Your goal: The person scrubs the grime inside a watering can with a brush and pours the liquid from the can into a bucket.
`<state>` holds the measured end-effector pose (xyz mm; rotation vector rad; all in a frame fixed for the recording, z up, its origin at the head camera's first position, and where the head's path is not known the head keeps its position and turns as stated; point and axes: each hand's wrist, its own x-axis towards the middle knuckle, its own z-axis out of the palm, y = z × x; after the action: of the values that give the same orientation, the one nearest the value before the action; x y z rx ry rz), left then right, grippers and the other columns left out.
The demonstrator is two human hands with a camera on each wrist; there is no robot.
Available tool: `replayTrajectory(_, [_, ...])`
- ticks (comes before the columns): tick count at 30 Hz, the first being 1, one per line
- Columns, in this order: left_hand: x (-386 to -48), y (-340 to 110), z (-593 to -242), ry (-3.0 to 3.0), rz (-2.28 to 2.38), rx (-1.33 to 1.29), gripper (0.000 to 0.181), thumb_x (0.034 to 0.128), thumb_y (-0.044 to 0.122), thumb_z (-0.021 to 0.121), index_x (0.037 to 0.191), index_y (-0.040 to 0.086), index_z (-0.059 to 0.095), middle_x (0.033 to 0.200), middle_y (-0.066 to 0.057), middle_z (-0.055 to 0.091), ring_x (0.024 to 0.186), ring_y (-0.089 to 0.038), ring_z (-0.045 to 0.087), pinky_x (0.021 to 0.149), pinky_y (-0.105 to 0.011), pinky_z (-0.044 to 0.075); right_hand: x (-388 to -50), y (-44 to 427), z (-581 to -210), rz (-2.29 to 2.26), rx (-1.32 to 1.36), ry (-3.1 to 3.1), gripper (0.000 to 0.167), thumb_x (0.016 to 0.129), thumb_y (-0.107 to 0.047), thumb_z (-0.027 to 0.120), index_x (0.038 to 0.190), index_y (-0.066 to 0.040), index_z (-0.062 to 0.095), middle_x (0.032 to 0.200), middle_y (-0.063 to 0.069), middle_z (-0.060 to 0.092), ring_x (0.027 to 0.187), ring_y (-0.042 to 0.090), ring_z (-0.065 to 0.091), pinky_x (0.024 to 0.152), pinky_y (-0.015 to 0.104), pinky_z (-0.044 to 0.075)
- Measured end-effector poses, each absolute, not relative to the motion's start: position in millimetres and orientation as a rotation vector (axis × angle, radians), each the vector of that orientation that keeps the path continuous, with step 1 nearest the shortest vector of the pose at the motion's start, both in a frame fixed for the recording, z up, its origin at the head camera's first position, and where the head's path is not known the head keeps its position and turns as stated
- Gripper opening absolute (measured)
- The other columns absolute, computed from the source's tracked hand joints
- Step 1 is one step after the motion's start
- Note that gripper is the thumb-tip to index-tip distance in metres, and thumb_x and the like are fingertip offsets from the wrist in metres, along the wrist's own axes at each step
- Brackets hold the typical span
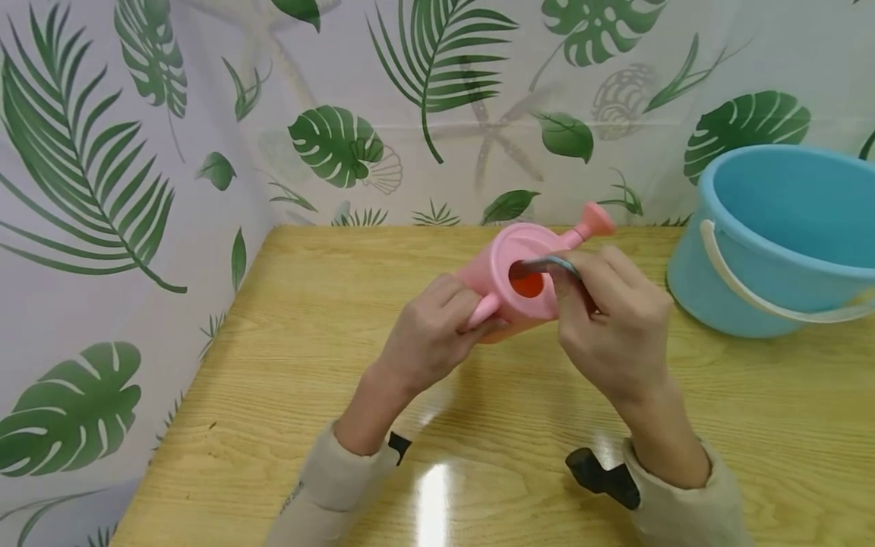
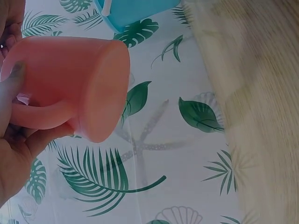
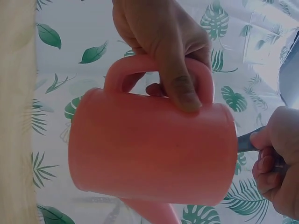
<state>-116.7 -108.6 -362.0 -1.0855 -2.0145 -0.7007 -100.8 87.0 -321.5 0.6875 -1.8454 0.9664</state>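
Note:
A pink watering can (image 1: 478, 264) is held up above the wooden table, tilted so that its round top hole faces the head camera. My left hand (image 1: 432, 328) grips its loop handle; the right wrist view shows the left thumb lying along the can body (image 3: 149, 144). My right hand (image 1: 618, 327) pinches a slim tool (image 1: 543, 263), dark grey with a light blue edge. The tool's far end is inside the hole and hidden, so its kind cannot be told. In the right wrist view, the tool's dark shaft (image 3: 247, 141) enters the can's end.
On the right stands a light blue bucket (image 1: 752, 292) with a white handle (image 1: 734, 285). The wooden table (image 1: 294, 319) meets a leaf-patterned cloth (image 1: 410, 182) behind and at the left. Black pieces (image 1: 601, 479) are worn at the sleeves.

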Motion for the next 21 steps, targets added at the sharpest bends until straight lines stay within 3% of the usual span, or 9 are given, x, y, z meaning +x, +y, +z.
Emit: replayTrajectory(21, [-120.0, -110.3, -357.8, -2.014, -0.712, -1.075, 0.029, 0.0793, 0.022, 0.083, 0.075, 0.007, 0.058, 0.072, -0.002, 0.054, 0.075, -0.02, 0.057, 0.071, -0.024, 0.051, -108.8, 85.9, -320.4, 0.991, 0.686, -1.82, 0.005, 0.083, 0.007, 0.067, 0.084, 0.004, 0.071, 0.065, 0.011, 0.051, 0.057, 0.017, 0.04, 0.055, 0.021, 0.032])
